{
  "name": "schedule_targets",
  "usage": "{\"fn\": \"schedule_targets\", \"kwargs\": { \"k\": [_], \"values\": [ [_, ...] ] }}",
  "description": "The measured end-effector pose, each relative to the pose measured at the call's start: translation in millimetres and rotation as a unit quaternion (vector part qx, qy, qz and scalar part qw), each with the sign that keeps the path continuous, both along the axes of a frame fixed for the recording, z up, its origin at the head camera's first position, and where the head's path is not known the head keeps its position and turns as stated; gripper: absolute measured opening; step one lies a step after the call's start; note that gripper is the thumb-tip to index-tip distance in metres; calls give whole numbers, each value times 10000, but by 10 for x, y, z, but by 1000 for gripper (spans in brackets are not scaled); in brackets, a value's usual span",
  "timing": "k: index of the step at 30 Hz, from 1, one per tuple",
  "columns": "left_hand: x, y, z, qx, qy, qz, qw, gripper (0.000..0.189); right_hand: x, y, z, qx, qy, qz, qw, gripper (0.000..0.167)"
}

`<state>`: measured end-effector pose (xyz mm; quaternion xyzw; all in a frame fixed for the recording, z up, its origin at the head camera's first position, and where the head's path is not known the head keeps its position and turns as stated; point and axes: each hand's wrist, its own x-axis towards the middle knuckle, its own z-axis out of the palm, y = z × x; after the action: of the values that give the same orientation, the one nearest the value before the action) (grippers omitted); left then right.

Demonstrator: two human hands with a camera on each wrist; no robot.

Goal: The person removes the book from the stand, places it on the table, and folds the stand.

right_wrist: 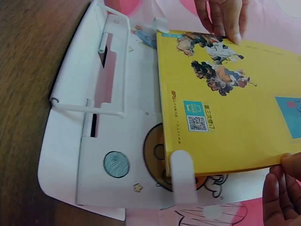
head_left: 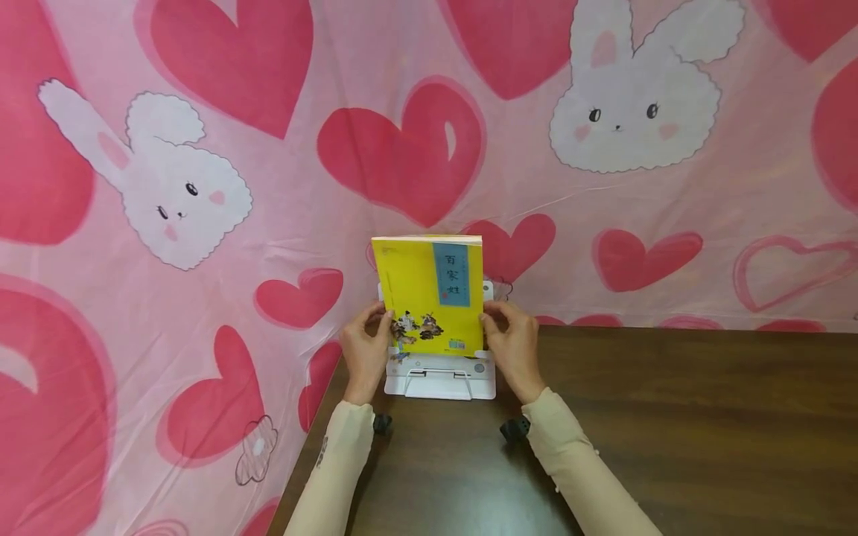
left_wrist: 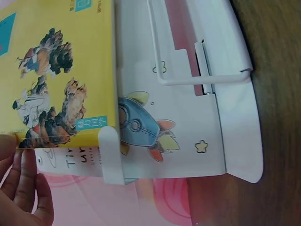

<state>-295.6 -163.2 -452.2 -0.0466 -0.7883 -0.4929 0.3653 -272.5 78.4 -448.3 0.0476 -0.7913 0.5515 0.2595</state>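
A yellow paper book with a blue label (head_left: pixel 418 279) sits in a white stand with a rocket picture (head_left: pixel 395 383). White clips (right_wrist: pixel 183 176) hook over the book's corners at five and seven o'clock. The left hand (head_left: pixel 366 346) pinches its edge at eight; the right hand (head_left: pixel 516 346) pinches it at four. Brown wooden table (head_left: pixel 704 424) shows at six, pink heart-print cloth (head_left: pixel 523 160) at twelve.

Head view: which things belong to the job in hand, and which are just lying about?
In the job:
- yellow book
- white stand, its tabs at the book's lower corners
- left hand and right hand, pinching the book's sides

Just surroundings:
- brown table
- pink heart-and-rabbit cloth
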Motion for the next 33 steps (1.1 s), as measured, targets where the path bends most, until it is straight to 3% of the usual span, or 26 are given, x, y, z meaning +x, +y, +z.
{"fn": "schedule_targets", "kwargs": {
  "k": [6,11,26,33],
  "values": [
    [28,9,48,139,535,-16,9985,16,17,8,58,-125,321,43,9994,24],
    [35,26,101,53,778,20,9970,16,-2,31,107,-123,536,-7,9985,21],
    [169,81,254,75,944,-184,9953,17,87,149,278,-353,509,133,9980,20],
    [238,155,271,-38,1054,-329,9939,14,208,302,371,-329,175,267,9990,20]
  ]
}}
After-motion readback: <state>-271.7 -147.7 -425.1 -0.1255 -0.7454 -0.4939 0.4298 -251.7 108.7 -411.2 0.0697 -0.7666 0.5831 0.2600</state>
